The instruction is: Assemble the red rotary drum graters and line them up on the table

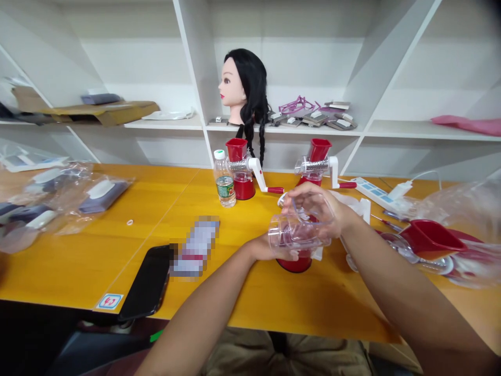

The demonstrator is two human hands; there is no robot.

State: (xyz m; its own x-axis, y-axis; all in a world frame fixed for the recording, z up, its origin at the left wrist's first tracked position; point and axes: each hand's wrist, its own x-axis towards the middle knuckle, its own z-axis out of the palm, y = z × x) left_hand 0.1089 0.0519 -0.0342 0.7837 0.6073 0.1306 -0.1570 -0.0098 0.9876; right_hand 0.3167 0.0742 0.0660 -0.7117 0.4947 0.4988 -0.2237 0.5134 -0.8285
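Note:
In front of me is a clear plastic rotary grater housing [279, 233], lying sideways with its round mouth to the left. My right hand [332, 214] is closed around its upper right part, fingers over the top opening. My left hand [264, 247] grips it from below, its fingers partly seen through the plastic. Just beneath is a red grater base [294, 265] on the table; whether the housing touches it I cannot tell. Behind stand two rotary graters with cranks, the left grater [245, 189] and the right grater [320, 150], partly hidden by my hands.
A water bottle [225, 188] stands beside the left grater. A black phone [146, 282] and a blurred-out flat item [195, 248] lie left. At right are a red hopper [434, 240], plastic bags and a power strip [376, 192]. A mannequin head [245, 83] sits on the shelf.

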